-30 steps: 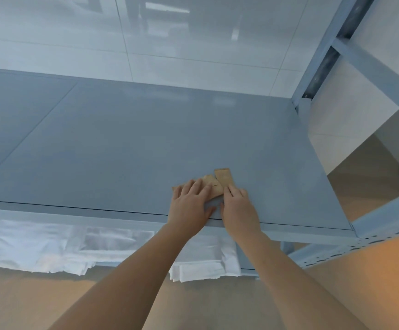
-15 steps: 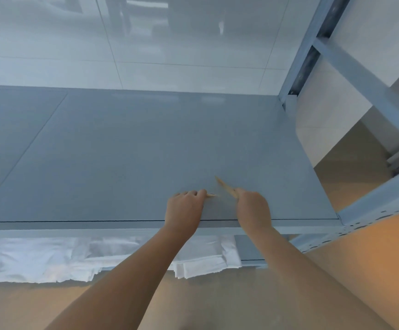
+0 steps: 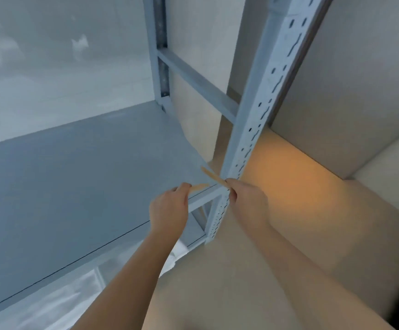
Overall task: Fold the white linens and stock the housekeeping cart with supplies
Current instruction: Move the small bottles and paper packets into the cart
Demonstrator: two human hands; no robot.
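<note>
My left hand [image 3: 169, 208] pinches a thin tan packet [image 3: 199, 186] by its edge, just above the front right corner of the grey metal shelf [image 3: 74, 177]. My right hand [image 3: 247, 198] pinches a second thin tan packet [image 3: 211, 175], which points up and to the left. Both packets are seen edge-on and are lifted off the shelf. White linens [image 3: 57, 303] lie blurred on the level below the shelf.
A perforated grey upright post [image 3: 255, 125] of the rack stands right behind my hands. A diagonal brace [image 3: 193, 82] joins it to the rear post [image 3: 159, 51]. Beige floor [image 3: 289, 177] and a pale wall lie to the right.
Both hands went from pressing flat on the tan packets to pinching and lifting them off the shelf. My view swung right, toward the rack's front post.
</note>
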